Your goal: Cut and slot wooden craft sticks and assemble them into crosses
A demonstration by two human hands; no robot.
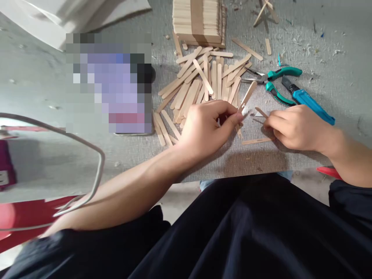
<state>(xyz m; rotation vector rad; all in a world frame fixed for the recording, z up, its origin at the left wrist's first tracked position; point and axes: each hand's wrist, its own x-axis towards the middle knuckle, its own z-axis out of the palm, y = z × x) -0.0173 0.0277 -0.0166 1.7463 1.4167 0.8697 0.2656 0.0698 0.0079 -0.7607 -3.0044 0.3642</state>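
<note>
Band [197,17] binds stack [181,21]; left hand [210,124] and right hand [300,128] hold sticks [248,93].

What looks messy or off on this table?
The loose sticks lie in a crisscrossed jumble, unlike the neat bundle beside them. Pale scraps litter the table, and the pliers lie with their jaws open.

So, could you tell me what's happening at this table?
A person is working with wooden craft sticks. The left hand holds one stick upward at a slant, while the right hand pinches another stick, partly hidden by its fingers. Beyond the left hand lies a loose pile of sticks, with a banded stack behind it. Open pliers and a blue cutter lie beyond the right hand.
</note>
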